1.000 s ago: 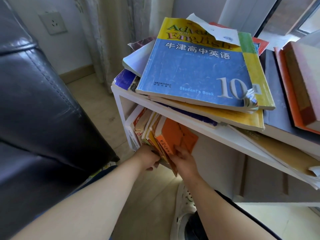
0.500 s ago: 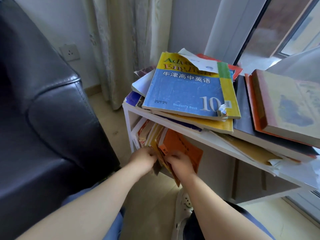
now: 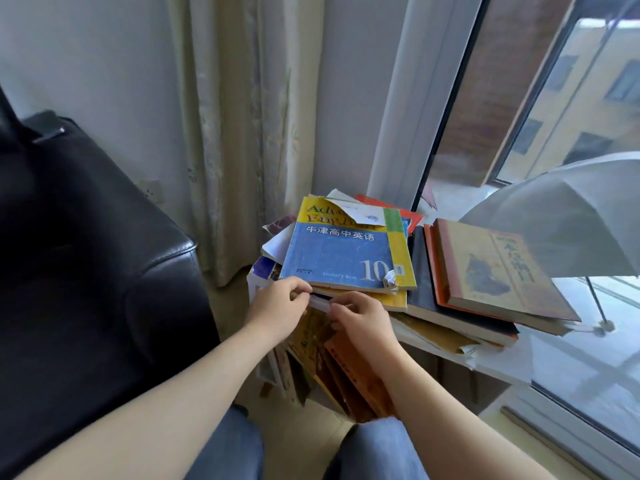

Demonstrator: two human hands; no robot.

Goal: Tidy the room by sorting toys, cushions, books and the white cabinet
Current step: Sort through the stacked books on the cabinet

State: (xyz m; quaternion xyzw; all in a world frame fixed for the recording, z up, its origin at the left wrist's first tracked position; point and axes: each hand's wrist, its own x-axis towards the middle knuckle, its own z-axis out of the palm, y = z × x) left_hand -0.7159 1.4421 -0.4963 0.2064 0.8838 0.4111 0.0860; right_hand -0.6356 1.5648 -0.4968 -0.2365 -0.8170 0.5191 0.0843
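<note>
Nearest the camera, knees in jeans (image 3: 225,445) framed two bare forearms reaching forward. Below the hands, upright books (image 3: 346,372) leaned unevenly in the lower compartment of the white cabinet (image 3: 498,373). The left hand (image 3: 277,306) and right hand (image 3: 363,320) met at the front edge of the book stack (image 3: 394,301) on the cabinet top. Both hands had curled fingers pinching thin volumes just beneath the blue textbook (image 3: 343,258). The step in hand appeared to be sorting the books on top. The next move probably called for squaring or lifting the stack without letting the upper books slide. The textbook was worn, with a torn cover and a curled corner. Beside it lay a brown hardback (image 3: 491,268), with an open umbrella (image 3: 554,216) and a curtain (image 3: 235,133) beyond.
</note>
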